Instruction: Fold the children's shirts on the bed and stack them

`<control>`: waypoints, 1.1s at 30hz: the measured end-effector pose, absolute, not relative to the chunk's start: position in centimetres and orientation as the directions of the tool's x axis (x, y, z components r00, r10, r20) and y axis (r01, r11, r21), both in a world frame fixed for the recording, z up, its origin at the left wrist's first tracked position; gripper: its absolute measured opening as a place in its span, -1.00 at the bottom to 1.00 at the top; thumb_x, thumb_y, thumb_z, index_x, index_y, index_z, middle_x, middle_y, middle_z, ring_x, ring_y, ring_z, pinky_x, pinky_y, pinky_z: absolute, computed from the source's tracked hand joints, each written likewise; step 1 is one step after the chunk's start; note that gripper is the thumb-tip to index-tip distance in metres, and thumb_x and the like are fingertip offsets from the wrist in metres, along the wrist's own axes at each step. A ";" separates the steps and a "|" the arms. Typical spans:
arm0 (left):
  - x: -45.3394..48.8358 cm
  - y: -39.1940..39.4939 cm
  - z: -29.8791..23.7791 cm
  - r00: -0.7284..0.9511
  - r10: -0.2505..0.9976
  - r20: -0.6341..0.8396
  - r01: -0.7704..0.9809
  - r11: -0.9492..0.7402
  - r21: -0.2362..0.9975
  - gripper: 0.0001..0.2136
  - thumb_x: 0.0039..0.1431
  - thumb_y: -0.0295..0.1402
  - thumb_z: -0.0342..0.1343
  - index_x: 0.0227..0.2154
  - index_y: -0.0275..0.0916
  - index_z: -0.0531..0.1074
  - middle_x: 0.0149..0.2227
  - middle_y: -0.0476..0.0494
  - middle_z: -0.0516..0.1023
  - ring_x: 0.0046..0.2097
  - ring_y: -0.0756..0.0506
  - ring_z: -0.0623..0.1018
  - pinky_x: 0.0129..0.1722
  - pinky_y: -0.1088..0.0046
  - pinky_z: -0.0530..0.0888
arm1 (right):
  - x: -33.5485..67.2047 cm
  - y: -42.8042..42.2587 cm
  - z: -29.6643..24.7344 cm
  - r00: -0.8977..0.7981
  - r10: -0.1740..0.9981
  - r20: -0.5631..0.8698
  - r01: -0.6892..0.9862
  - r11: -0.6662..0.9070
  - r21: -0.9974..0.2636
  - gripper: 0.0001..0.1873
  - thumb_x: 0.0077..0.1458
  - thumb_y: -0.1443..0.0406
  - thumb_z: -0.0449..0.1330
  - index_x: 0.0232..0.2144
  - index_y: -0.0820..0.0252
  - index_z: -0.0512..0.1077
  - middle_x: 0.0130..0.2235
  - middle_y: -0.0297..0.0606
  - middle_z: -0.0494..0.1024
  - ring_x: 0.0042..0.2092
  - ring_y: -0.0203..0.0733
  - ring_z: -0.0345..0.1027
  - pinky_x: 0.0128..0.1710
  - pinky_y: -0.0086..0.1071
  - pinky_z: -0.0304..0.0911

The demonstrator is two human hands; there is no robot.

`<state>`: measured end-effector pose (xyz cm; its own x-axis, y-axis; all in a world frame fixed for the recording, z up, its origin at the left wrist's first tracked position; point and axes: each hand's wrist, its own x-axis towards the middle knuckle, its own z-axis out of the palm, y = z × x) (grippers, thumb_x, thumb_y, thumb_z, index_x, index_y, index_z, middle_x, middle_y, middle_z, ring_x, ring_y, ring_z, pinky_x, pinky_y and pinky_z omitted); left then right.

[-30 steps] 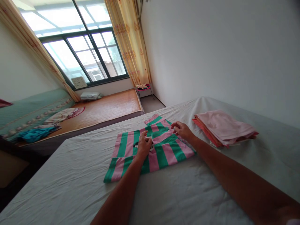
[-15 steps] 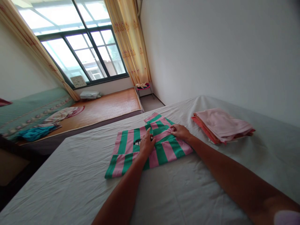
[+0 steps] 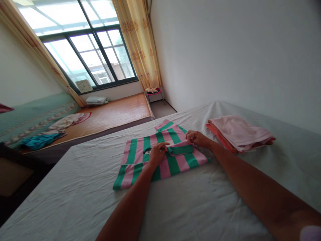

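A green-and-pink striped shirt [image 3: 135,150] lies partly folded on the pale sheet, a dark print showing near its middle. One striped part, apparently a sleeve [image 3: 180,149], is raised and folded over between my hands. My left hand [image 3: 157,154] pinches its left end, index finger stretched along the cloth. At the other end, the closed fingers of my right hand [image 3: 197,138] grip the same fabric. Some of the cloth under my left hand and forearm is hidden.
Folded pink and orange clothes [image 3: 240,132] form a pile to the right. The grey-white sheet [image 3: 62,190] covers the surface under the shirt. Beyond its far edge is a low bed with a brown mat [image 3: 120,110], and a small pink stool [image 3: 154,92] stands in the corner.
Both hands have lifted the sleeve part and turned it toward me, so a green band now shows between them. My right hand has shifted slightly right.
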<state>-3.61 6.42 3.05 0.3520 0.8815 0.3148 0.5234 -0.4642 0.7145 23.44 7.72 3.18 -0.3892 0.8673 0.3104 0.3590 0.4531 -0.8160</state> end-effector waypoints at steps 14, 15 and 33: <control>-3.1 4.2 3.7 0.532 0.753 0.387 0.642 -0.657 0.396 -0.79 0.09 -0.44 0.10 -0.20 -0.14 0.51 -0.17 -0.12 0.50 -0.07 -0.14 0.43 -0.04 0.31 0.38 | 19.9 7.0 2.9 -0.524 0.775 0.354 0.584 0.629 -0.513 -0.72 -0.10 0.55 0.07 -0.43 0.19 0.50 -0.30 -0.26 0.53 -0.19 -0.19 0.37 -0.12 -0.33 0.22; -3.2 4.1 3.7 0.522 0.767 0.372 0.664 -0.640 0.387 -0.81 0.09 -0.46 0.09 -0.24 -0.15 0.51 -0.20 -0.11 0.50 -0.10 -0.13 0.44 -0.07 0.33 0.38 | 19.9 7.0 2.6 -0.519 0.785 0.339 0.606 0.617 -0.501 -0.73 -0.08 0.56 0.08 -0.43 0.20 0.50 -0.29 -0.24 0.53 -0.18 -0.18 0.37 -0.10 -0.32 0.21; -2.0 2.3 1.6 0.555 0.818 0.153 0.783 -0.576 0.235 -0.44 0.31 -0.10 -0.21 0.27 -0.29 0.03 0.31 -0.24 0.07 0.33 -0.19 0.05 0.27 0.17 0.08 | 16.2 5.0 -0.8 -0.490 0.845 0.215 0.826 0.529 -0.194 -0.43 0.26 0.16 -0.12 0.24 0.30 0.14 0.27 -0.06 0.18 0.28 -0.03 -0.02 0.24 -0.08 -0.09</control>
<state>-1.97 2.34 1.57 0.5550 0.8177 0.1528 0.7833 -0.5756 0.2347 16.20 5.02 -0.76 -0.4899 0.8448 0.2154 0.8264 0.5287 -0.1940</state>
